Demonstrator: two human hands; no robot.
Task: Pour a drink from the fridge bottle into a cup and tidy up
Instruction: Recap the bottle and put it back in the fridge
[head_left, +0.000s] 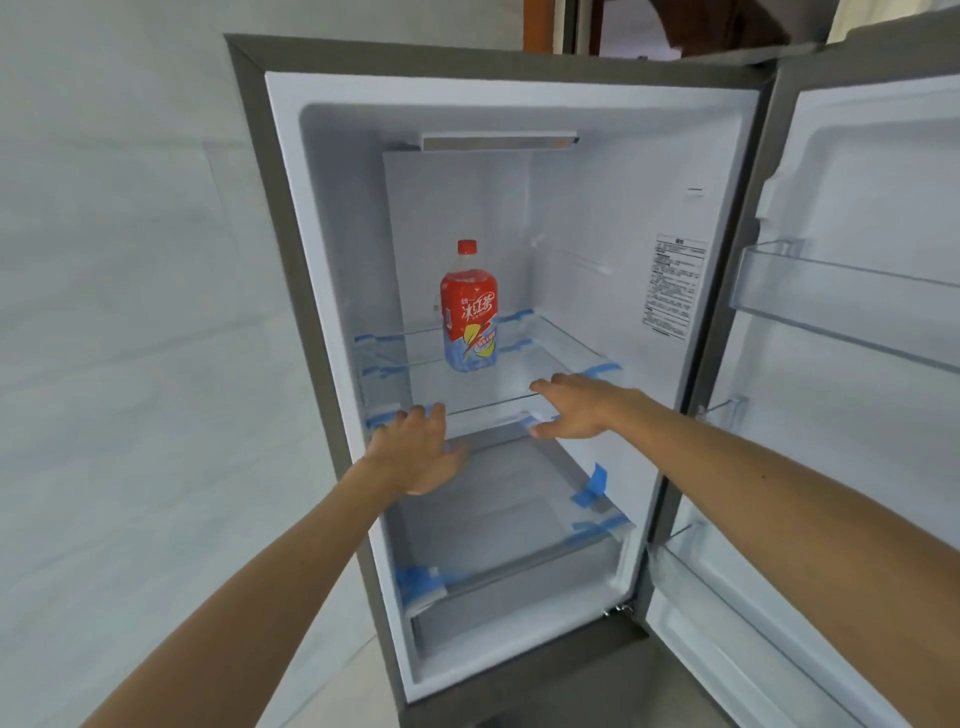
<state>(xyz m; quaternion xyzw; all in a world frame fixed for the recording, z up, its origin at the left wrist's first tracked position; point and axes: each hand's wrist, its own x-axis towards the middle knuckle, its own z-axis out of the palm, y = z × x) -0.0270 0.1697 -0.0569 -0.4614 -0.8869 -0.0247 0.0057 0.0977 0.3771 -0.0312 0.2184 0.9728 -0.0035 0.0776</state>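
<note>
A large plastic bottle (470, 312) with a red cap and a red and blue label stands upright on the upper glass shelf (550, 364) inside the open fridge (291, 260). Both my arms reach into the fridge. My left hand (415, 449) is open, fingers straight, at the shelf's front left edge, below and left of the bottle. My right hand (571, 405) is open too, fingers spread over the shelf's front edge, right of and below the bottle. Neither hand touches the bottle. No cup is in view.
The fridge door (841, 364) stands open to the right with clear door bins (810, 291). Lower glass shelves (519, 519) carry blue tape at their corners. A pale wall (130, 312) lies left of the fridge.
</note>
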